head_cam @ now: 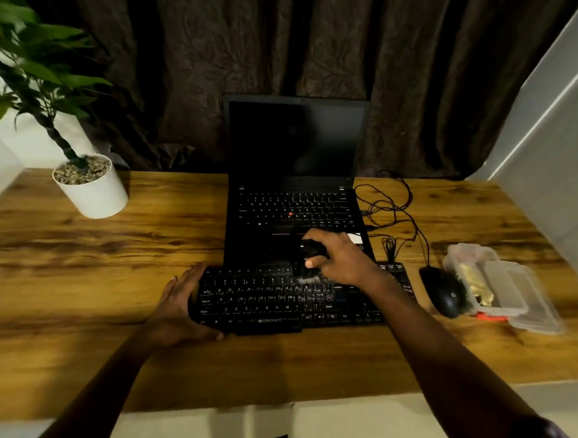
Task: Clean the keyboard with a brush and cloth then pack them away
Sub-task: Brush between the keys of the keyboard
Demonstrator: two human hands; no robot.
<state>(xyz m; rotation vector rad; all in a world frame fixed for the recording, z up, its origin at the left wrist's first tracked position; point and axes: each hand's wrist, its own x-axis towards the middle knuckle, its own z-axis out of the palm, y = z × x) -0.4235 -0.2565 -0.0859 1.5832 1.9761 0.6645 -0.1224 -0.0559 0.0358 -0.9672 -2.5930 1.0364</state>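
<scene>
Over the upper middle rows of the keyboard, the right hand grips a small black brush. The thumb and curled fingers are wrapped round its stubby body. The pale, blurred bristle tips point down and touch the keys just below the thumb. The wrist is bent slightly downward, with the knuckles turned toward the laptop. The right forearm runs in from the lower right, crossing above the keyboard's right-hand end.

The left hand clasps the left end of the keyboard. Its fingers lie along the far-left corner, the thumb presses the near edge, and the palm sits on the desk side. The left forearm comes in from the lower left.

The keyboard lies flat on the wooden desk, directly in front of an open laptop with a dark screen. A black mouse sits just right of the keyboard. Beside the mouse is an open clear plastic box holding something yellowish that cannot be made out. Thin black cables loop on the desk to the laptop's right. A potted plant stands at the far left, and a dark curtain hangs behind.
</scene>
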